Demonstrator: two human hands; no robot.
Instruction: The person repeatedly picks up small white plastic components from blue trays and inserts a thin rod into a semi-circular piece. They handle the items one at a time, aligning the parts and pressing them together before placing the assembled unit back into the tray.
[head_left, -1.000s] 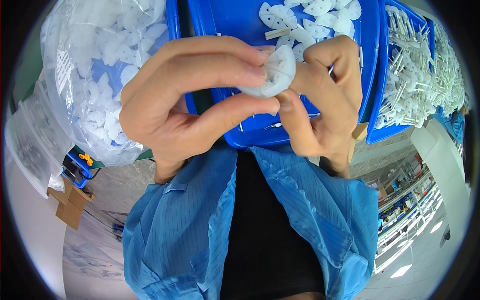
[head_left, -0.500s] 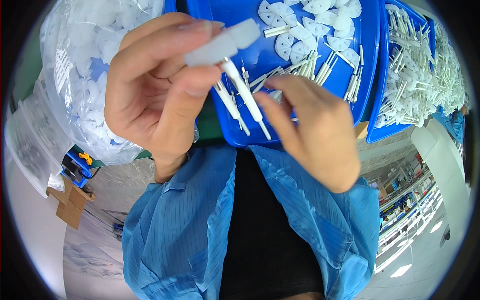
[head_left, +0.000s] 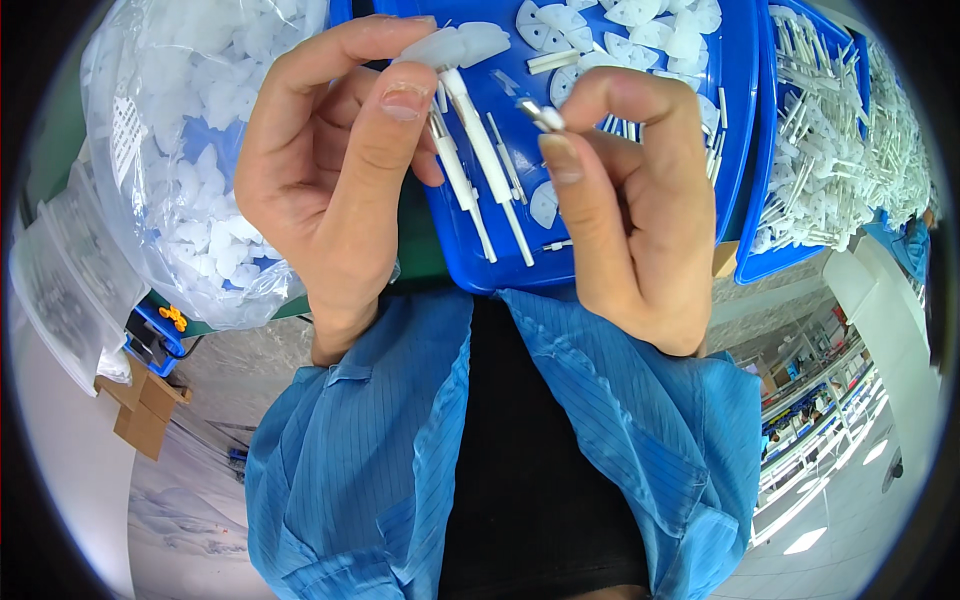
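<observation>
My left hand (head_left: 345, 170) pinches a translucent white, fan-shaped plastic piece (head_left: 465, 45) between thumb and fingers. Two white rods with metal sections (head_left: 478, 140) hang from its underside, pointing down toward me. Close by on the right, my right hand (head_left: 645, 200) grips a short pin-like rod (head_left: 535, 110) with a metal section, its white end between thumb and index finger and its thin tip toward the plastic piece. Both hands are above a blue tray (head_left: 745, 150). Inside lie loose fan-shaped pieces with small holes (head_left: 545, 30) and more white rods, partly hidden behind my right hand.
A clear bag (head_left: 200, 215) full of white plastic pieces stands at the left. On the right, a second blue tray (head_left: 750, 265) is heaped with white rods and pieces. Clear plastic bins (head_left: 75, 285) and a cardboard box (head_left: 145, 415) sit at the far left.
My right hand has come up from the tray and now holds a short rod. The left hand has turned slightly, bringing the plastic piece a little higher and flatter.
</observation>
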